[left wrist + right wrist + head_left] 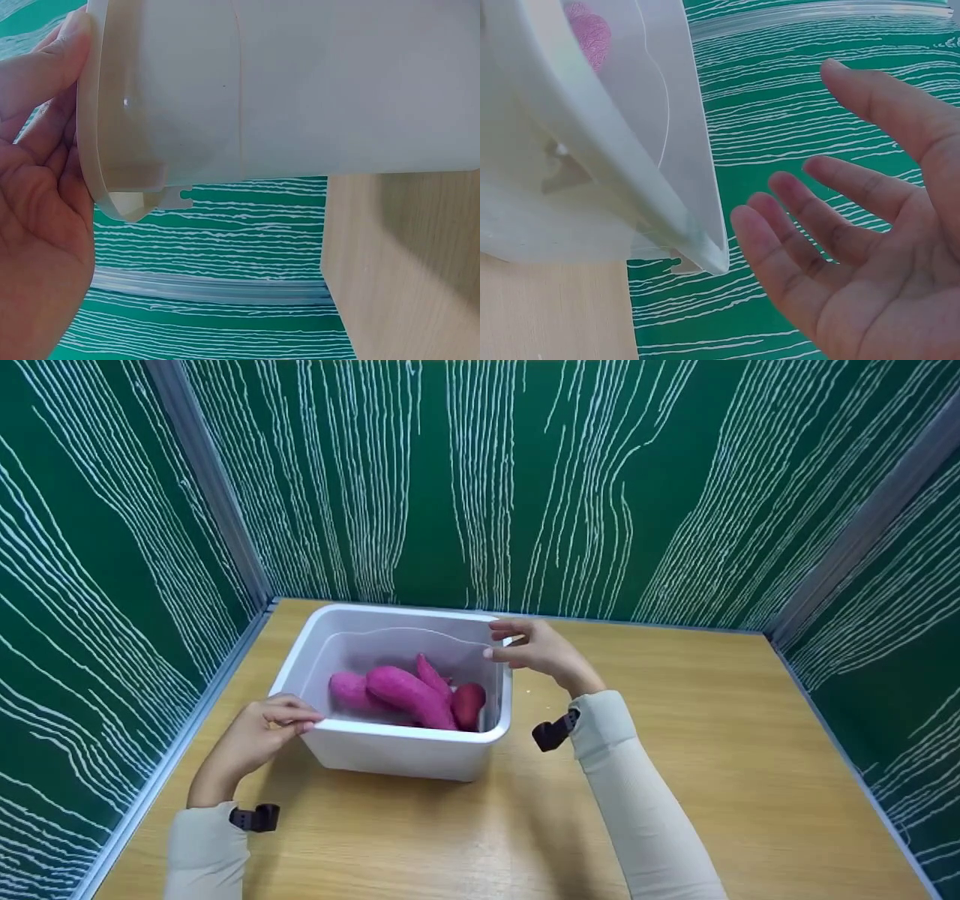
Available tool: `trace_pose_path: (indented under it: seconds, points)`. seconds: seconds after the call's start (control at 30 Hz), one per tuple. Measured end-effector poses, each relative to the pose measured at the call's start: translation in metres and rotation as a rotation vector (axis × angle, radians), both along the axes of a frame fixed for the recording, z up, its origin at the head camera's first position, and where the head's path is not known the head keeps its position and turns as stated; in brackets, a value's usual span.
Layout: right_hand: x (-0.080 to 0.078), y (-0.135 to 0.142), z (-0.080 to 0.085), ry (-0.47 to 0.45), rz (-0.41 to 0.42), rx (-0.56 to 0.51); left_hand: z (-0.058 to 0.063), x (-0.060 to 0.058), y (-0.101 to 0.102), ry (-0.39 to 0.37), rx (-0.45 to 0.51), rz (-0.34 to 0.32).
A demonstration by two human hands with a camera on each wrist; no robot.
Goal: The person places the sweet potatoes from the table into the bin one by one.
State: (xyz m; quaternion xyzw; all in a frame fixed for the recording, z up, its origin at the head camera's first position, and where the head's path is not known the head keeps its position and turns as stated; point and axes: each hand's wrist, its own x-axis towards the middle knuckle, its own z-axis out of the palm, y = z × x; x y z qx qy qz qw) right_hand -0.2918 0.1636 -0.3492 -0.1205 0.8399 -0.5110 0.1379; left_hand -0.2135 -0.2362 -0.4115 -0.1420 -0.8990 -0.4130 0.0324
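A light grey plastic bin [405, 750] stands on the table, its mouth facing up. Inside lie several magenta things shaped like sweet potatoes [409, 694], and a rounder dark red one [469, 705] near the right wall. My left hand [259, 739] holds the rim at the near left corner; in the left wrist view the thumb [71, 34] lies on the rim and the other fingers sit partly behind it. Beside the far right corner is my right hand [544, 652], its fingers spread. The right wrist view shows a gap between those fingertips [750, 225] and the bin's rim.
The wooden table [712, 757] extends to the right of the bin and in front of it. Green walls with white wavy lines [555, 495] enclose the back and both sides, with grey metal posts [214, 480] at the corners. A black wrist camera [555, 733] sits on each sleeve.
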Motion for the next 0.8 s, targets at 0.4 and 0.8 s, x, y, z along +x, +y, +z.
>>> trace_pose_path:
  seconds: [0.4, 0.8]
  points:
    - [0.001, 0.005, -0.007, 0.002, 0.013, -0.001, 0.002, 0.001, -0.001, -0.031, -0.016, 0.016]
    - [0.004, 0.010, -0.011, 0.009, -0.017, 0.005, 0.002, 0.000, 0.000, -0.033, -0.004, 0.003]
